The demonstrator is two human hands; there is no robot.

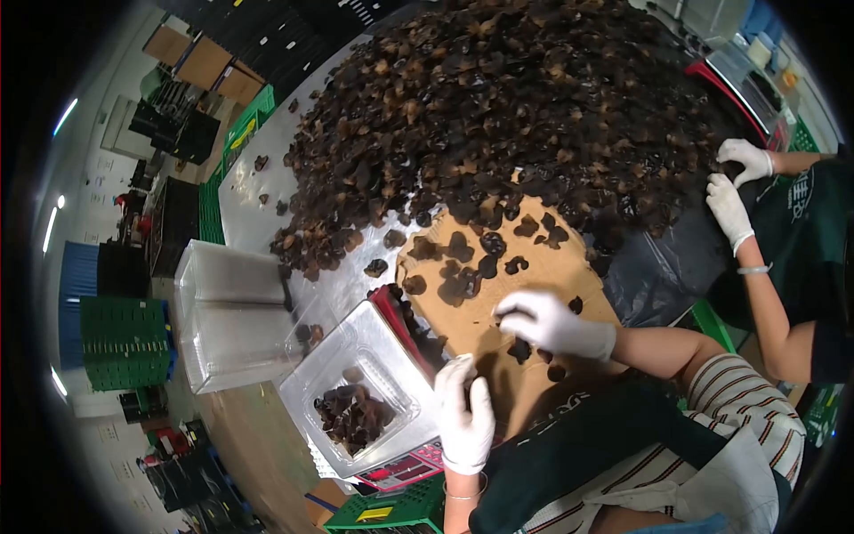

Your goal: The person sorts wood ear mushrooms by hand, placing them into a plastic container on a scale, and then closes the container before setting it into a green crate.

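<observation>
The person's right hand [560, 327], white-gloved and blurred, curves its fingers over a cardboard sheet [574, 267] scattered with dark, ruffled pieces [458, 285]; whether it grasps one cannot be told. The left hand [464, 423], also gloved, is loosely bent beside a clear tray [405, 374] containing more pieces; its grip is unclear too. Beyond, a large heap [534, 107] covers the metal desk [245, 191]. At right are a co-worker's gloved hands [731, 212].

Glossy, rough dark pieces [498, 107], matt cardboard [569, 276], smooth clear plastic tubs [236, 294]; shiny metal tabletop [246, 189]
</observation>
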